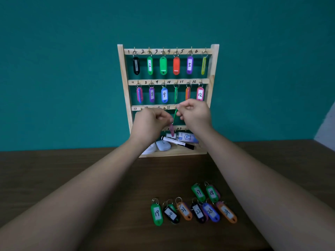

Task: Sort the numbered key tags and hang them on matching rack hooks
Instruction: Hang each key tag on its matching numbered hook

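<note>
Nearest you, well below your fingers, eight loose numbered plastic key tags [198,211] lie on the dark wooden tabletop [54,160]. They run 17 to 24 and several overlap. Risk noted: tangled rings could lift two tags at once.

The greater risk sits higher. You carry two tags together, so a loosened pinch could drop one, or a ring could miss its hook.

Your left hand [152,122] has its fingers curled, pinching a pink key tag [171,130] that dangles just beneath them. Your right hand [194,113] has its fingertips pressed together on the ring end of a green key tag [175,115], which hangs edge-on between both hands.

Just behind the fingers stands the pale wooden key rack [214,69]. Its third-row hooks are mostly hidden, so I cannot tell which are filled.
</note>
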`<act>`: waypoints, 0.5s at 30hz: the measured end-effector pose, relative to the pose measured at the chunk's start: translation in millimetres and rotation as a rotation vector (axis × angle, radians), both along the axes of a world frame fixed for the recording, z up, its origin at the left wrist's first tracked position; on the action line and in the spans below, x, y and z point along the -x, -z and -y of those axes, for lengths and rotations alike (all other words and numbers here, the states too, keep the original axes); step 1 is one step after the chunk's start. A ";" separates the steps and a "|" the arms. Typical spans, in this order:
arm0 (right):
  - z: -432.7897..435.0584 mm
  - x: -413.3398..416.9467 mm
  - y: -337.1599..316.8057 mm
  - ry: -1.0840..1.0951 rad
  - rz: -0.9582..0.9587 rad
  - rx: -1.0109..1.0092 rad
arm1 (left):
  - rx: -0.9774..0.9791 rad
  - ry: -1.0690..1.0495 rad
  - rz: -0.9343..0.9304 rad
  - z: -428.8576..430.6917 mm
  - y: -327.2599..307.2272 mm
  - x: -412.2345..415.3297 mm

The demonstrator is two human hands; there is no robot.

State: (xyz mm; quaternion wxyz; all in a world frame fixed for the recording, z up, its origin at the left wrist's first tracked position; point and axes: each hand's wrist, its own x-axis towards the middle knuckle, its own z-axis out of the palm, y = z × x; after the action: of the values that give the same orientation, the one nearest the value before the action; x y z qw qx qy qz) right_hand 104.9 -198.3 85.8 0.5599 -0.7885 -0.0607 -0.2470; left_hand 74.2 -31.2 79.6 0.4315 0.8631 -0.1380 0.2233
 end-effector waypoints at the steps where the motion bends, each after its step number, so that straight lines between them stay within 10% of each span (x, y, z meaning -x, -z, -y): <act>1: -1.0 -2.5 -2.3 0.015 -0.003 -0.001 | 0.016 -0.012 0.010 2.2 -4.8 -3.4; 15: -4.4 -4.3 -0.5 0.084 -0.071 0.176 | -0.044 -0.187 0.087 27.3 -27.1 -44.0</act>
State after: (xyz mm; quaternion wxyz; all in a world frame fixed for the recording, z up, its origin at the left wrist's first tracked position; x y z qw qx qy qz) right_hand 109.1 -193.9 86.3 0.4793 -0.8448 -0.0292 -0.2360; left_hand 118.2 -58.5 106.7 0.3833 0.8709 -0.0804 0.2969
